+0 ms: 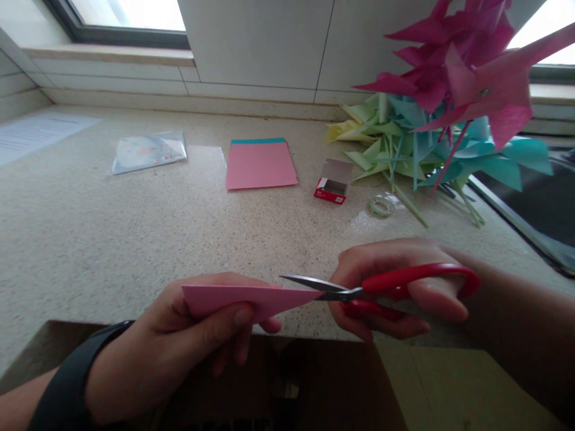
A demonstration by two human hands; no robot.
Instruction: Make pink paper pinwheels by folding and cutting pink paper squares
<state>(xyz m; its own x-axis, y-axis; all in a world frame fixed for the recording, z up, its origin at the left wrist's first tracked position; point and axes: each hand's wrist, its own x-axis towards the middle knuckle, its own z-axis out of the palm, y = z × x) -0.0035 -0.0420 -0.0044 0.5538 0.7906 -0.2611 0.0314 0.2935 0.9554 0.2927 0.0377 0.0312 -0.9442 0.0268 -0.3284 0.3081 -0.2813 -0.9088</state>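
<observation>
My left hand (179, 344) pinches a folded pink paper triangle (238, 297), held flat above the near edge of the stone counter, its tip pointing right. My right hand (395, 293) grips red-handled scissors (381, 287). Their blades are slightly apart, with the upper blade lying over the paper's tip. A black band sits on my left wrist.
A stack of pink and teal paper sheets (260, 164), a small red box (332, 182), a tape roll (381, 206) and a clear plastic bag (148, 151) lie on the counter (90, 227). Paper pinwheels (449, 114) in pink, teal and green pile at the right. A brown cardboard box (314, 383) is below my hands.
</observation>
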